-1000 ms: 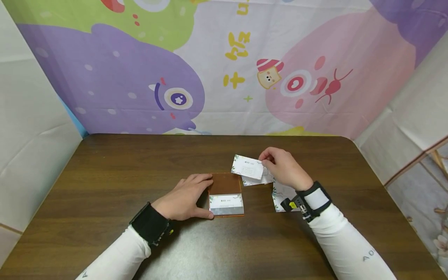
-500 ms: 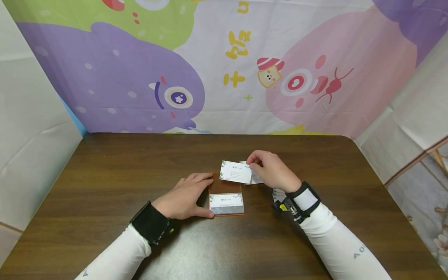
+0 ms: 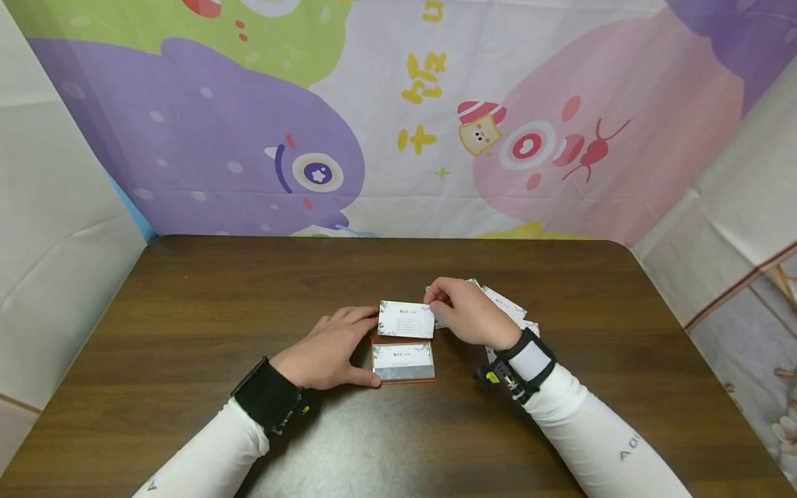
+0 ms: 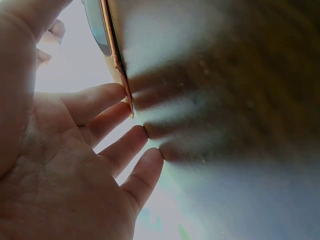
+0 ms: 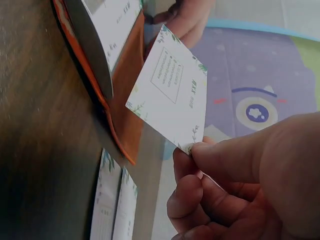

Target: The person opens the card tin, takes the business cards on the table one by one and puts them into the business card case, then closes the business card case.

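A white business card (image 5: 172,90) printed with green leaves is pinched at one corner by my right hand (image 3: 463,310), thumb against fingers. It hangs over the upper half of a brown card holder (image 3: 403,380) lying unfolded on the table. Another card (image 3: 402,356) sits in the holder's lower pocket, partly behind a greyish clear flap. My left hand (image 3: 330,349) rests at the holder's left side, its fingertips and thumb touching the edge. In the left wrist view, the left fingers (image 4: 107,100) are spread, and the holder shows edge-on.
Several loose cards (image 3: 506,304) lie on the table to the right, partly hidden beneath my right hand and wrist. The brown wooden table (image 3: 249,277) ends at a cartoon-printed cloth (image 3: 398,207) hanging behind it.
My right hand has carried the pinched card left and toward me, from beside the loose cards to over the holder's upper half. The left hand stays in place.
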Available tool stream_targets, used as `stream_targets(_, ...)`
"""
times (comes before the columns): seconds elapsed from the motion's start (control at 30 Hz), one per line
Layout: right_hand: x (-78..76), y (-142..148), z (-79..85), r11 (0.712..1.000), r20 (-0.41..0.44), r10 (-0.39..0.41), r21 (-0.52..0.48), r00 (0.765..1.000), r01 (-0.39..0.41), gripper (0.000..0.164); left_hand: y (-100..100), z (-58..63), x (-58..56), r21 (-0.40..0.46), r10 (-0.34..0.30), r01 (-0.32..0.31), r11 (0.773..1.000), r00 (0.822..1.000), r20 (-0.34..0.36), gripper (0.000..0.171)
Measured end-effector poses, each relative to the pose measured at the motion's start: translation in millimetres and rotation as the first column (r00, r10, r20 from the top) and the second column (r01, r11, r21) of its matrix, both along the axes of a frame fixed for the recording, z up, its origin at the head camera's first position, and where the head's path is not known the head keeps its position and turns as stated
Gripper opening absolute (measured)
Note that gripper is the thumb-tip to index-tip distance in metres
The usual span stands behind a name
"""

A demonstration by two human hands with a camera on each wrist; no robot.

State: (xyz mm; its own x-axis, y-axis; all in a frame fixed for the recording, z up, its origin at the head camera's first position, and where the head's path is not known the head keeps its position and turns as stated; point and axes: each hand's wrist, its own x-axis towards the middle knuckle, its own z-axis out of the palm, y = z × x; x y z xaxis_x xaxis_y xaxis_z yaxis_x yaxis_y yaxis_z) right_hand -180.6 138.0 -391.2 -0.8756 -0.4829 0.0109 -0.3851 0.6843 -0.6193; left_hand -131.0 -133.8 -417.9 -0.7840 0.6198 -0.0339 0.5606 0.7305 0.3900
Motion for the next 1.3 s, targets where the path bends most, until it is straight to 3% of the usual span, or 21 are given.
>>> stream_targets(0.73, 6.3, -8.5, -10.7, 0.996, -0.003, 0.03, 0.084, 1.0, -0.029, 0.008, 1.0, 1.3, 0.7, -0.011, 0.005, -0.005, 1.0, 1.0, -0.002, 0.095)
stream_targets(1.3, 15.2, -5.9, -12.1, 0.991, 0.034, 0.092, 0.091, 0.995, -0.094, 0.008, 0.7, 3.1, 1.0, -0.009, 0.006, -0.006, 1.0, 1.0, 0.024, 0.099)
